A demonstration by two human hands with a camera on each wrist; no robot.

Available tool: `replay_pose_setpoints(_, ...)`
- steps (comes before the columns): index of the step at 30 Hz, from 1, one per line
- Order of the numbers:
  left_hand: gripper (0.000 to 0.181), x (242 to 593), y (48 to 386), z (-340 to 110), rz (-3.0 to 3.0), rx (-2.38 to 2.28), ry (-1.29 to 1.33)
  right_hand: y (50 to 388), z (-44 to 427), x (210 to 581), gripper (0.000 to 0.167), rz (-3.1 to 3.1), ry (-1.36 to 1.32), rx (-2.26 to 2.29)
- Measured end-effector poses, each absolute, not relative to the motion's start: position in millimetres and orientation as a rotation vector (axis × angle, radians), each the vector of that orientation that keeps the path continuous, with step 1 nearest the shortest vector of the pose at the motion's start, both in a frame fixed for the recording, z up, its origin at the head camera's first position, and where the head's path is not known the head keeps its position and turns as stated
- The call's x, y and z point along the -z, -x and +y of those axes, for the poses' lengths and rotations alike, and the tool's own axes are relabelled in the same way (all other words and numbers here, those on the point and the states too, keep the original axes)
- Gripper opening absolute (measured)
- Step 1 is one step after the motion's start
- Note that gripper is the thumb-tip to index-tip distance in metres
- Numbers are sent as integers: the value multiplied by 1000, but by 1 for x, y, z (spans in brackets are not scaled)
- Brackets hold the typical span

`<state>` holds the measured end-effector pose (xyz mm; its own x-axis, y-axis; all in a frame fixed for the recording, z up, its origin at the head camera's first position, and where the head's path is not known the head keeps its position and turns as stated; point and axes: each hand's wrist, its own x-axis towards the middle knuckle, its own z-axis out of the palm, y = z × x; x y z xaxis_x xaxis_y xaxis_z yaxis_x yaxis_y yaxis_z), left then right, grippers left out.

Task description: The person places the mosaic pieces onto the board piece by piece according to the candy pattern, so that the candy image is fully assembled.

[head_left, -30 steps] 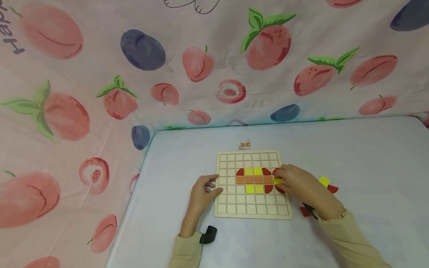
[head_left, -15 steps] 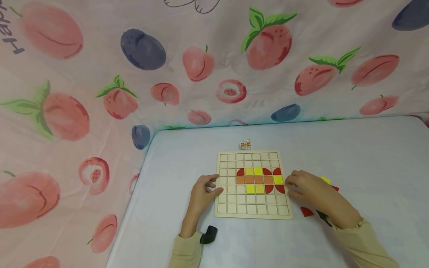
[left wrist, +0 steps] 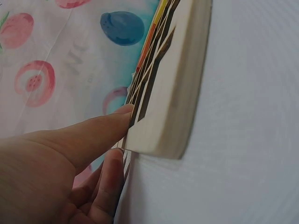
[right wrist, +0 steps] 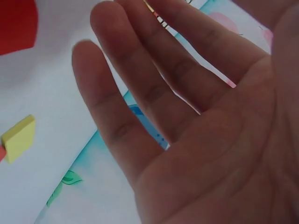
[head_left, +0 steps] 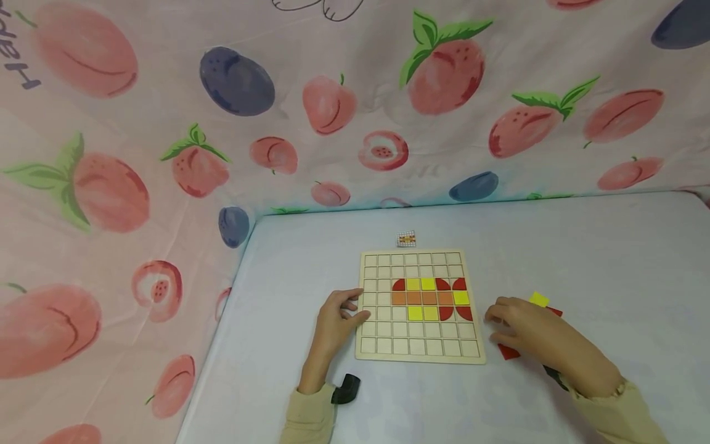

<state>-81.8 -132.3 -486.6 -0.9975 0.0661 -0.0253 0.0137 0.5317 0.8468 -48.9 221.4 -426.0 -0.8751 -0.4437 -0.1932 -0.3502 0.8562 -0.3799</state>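
A wooden grid board [head_left: 418,348] lies on the table with red, yellow and orange pieces set in its cells. My left hand [head_left: 334,317] rests at its left edge. The left thumb [left wrist: 100,135] lies on the top face, and the other fingers are bent beside the edge. My right hand [head_left: 527,324] is apart from the board, over the loose pieces on its right. Its fingers are loosely spread, and I see nothing held in them. By its thumb lies a red piece [head_left: 508,352], partly covered. Beyond the hand are a yellow square [head_left: 538,300] and another red piece [head_left: 556,311].
A small pattern card [head_left: 406,238] lies behind the board. The table [head_left: 288,259] meets a fruit-printed cloth [head_left: 355,154] at the back and left. A black strap piece [head_left: 346,389] is at the left wrist.
My right hand has withdrawn from the board's right column and moved right and nearer, over the loose pieces. A yellow square and red quarter pieces there are uncovered. The left hand stays put.
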Motion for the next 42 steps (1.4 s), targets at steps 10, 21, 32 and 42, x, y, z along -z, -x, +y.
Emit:
replay_pose_setpoints(10,47,488,82,-133,2701,-1507,-83,38,229,431,29,2744,556,510)
replay_pose_setpoints(21,46,488,82,-133,2707,-1513,-95,34,231,437,29,2688,606,591)
replay_pose_setpoints(32,46,487,82,-133,2698,-1503,-85,32,230,436,25,2694,626,576)
replay_pose_setpoints(42,46,488,82,-133,2703,-1497,-81,30,234,435,20,2740,678,603)
